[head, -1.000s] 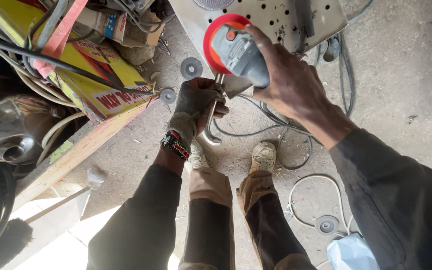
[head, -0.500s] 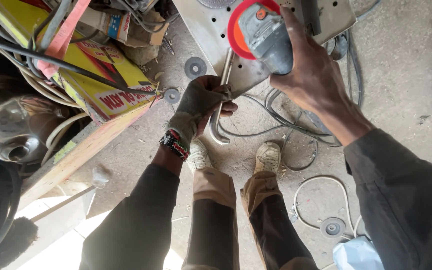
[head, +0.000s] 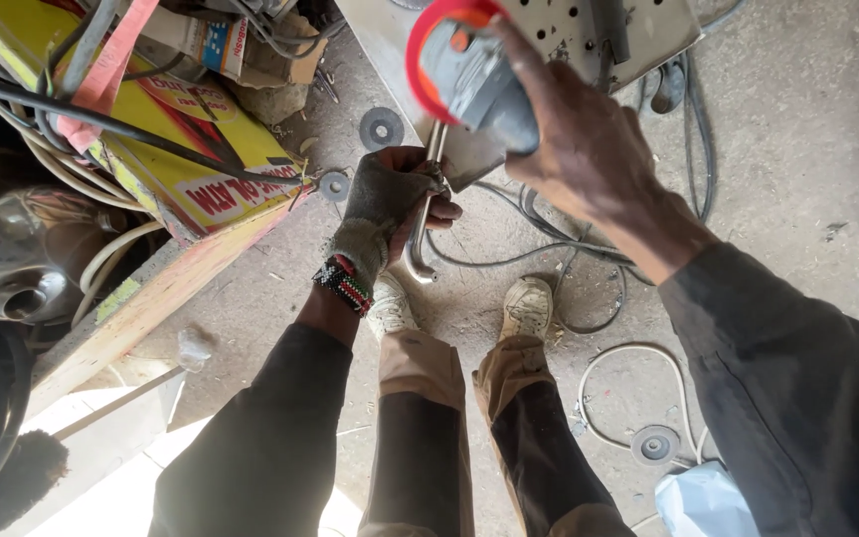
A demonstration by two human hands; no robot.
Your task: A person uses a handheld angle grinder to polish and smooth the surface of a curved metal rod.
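Hands first: the left hand [head: 390, 204], in a worn grey fingerless glove with a beaded wristband, is wrapped tight around a bent metal rod [head: 422, 224] whose curved end hangs down over the concrete floor [head: 797, 149]. The right hand [head: 589, 149] grips the grey body of an angle grinder [head: 474, 75] with a red guard, held just above the rod's upper end, right against a perforated metal plate [head: 559, 30]. Two dusty shoes stand below the rod. Spare grinding discs [head: 381, 127] lie on the floor near the left hand, cables snake around, and a yellow box [head: 191, 149] sits off to the left.
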